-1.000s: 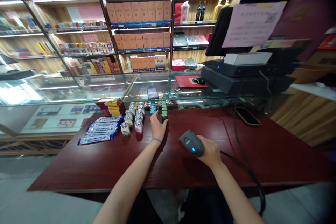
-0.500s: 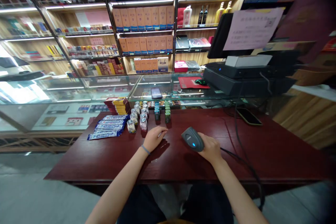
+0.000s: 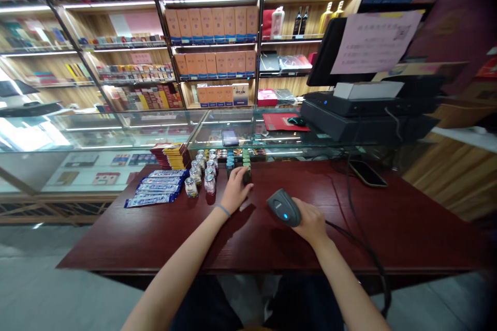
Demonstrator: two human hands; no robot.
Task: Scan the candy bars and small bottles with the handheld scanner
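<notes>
My left hand (image 3: 235, 187) reaches over the dark red table (image 3: 155, 238) and closes round the nearest small green jar (image 3: 247, 174) of a short row. Beside it stand a row of blue jars (image 3: 230, 163) and several clear jars (image 3: 205, 171) with silver lids. My right hand (image 3: 310, 222) grips a grey barcode scanner (image 3: 284, 208) with a blue light, held just above the table and pointed toward the jars. Its black cable (image 3: 361, 248) trails off to the right.
Blue packets (image 3: 155, 189) and a stack of red-and-yellow packs (image 3: 171, 155) lie left of the jars. A phone (image 3: 367, 172) lies at the right. A glass counter (image 3: 116, 134) behind carries a till (image 3: 365, 114) with monitor. Stocked shelves (image 3: 217, 41) fill the back wall.
My left hand drew back from the jars to the table half a second ago, then reached forward again onto the green jar. The scanner hand shifted slightly forward.
</notes>
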